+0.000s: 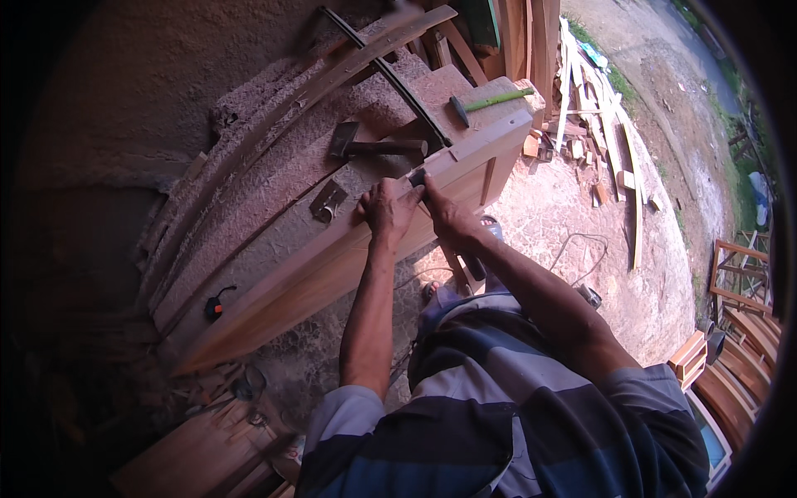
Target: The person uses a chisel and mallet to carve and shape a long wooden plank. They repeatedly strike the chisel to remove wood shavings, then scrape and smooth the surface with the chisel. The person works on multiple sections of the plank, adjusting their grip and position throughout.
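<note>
A panelled wooden door [274, 307] lies on its long edge along a dusty bench [249, 207]. My left hand [386, 207] is closed at the top edge, fingers curled against a small dark block [417, 178] there. My right hand [446, 217] is closed at the same block from the right; exactly what its fingers grip is partly hidden. Behind them lie a wooden-handled hammer [382, 148] and a green-handled hammer [498, 101]. A small metal tool [328, 202] sits left of my hands, and an orange-and-black tape measure [216, 309] lies further down the bench.
A long clamp bar [390, 79] crosses curved boards [349, 70]. Loose battens and offcuts [623, 166] lie on the sunlit ground at right, with a cable [573, 241]. Wooden frames [739, 274] stand at far right, and wood pieces [183, 448] lie at lower left.
</note>
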Available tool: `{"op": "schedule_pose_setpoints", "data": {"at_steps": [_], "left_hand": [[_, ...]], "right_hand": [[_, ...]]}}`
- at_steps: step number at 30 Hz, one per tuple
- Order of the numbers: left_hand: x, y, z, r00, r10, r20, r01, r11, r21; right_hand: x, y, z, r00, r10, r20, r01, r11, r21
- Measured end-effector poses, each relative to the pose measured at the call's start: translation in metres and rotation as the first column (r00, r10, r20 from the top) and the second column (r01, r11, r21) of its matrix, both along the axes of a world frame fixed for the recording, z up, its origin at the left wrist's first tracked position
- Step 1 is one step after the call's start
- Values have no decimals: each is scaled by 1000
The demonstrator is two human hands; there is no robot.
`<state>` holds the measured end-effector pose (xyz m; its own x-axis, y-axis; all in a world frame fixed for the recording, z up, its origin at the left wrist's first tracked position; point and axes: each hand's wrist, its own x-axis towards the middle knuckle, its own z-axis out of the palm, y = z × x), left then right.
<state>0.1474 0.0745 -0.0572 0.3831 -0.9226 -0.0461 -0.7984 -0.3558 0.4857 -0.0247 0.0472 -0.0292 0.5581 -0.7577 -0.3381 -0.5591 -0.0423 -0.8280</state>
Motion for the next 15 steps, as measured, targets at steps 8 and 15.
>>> {"op": "schedule_pose_setpoints", "data": {"at_steps": [8,15], "left_hand": [[10,-8,-4,974,26,-224,-37,998,-46],[3,-39,19,953,-171,-249,155,985,-83]], "right_hand": [[-18,-26,51,862,-341,374,173,893,415],[-70,-53,87,837,-449,314,373,887,272]]}}
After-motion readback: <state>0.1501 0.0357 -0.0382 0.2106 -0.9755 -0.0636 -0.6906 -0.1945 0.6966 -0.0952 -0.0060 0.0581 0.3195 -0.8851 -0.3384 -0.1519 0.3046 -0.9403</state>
